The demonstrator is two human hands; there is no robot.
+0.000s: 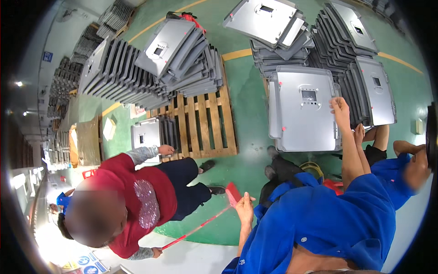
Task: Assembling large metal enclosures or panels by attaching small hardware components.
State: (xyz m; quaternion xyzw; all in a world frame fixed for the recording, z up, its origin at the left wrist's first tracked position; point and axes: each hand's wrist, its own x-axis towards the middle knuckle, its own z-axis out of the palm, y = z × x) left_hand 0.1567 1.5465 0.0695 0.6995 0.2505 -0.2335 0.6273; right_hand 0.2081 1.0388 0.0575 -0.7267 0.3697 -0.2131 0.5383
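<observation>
My right hand (340, 112) is closed on the right edge of a flat grey panel (301, 121), which has a small rectangular cutout, several holes and red spots. The panel lies face up on others. My left hand (245, 211) is low in front of me, fingers loosely bent and thumb apart, with no clear hold on anything. Close beside its fingertips is the wide flat end of a long red stick-like thing (233, 194). A co-worker in a red shirt (153, 192) holds its other end; whether my fingers touch it is hard to tell.
More grey panels stand stacked at the far right (376, 89), far middle (262, 20) and left (123, 68). A wooden pallet (203, 121) lies left of centre. By my right arm, a second person's hand (359, 134) touches the stack. A round yellowish bucket (312, 169) stands near my feet.
</observation>
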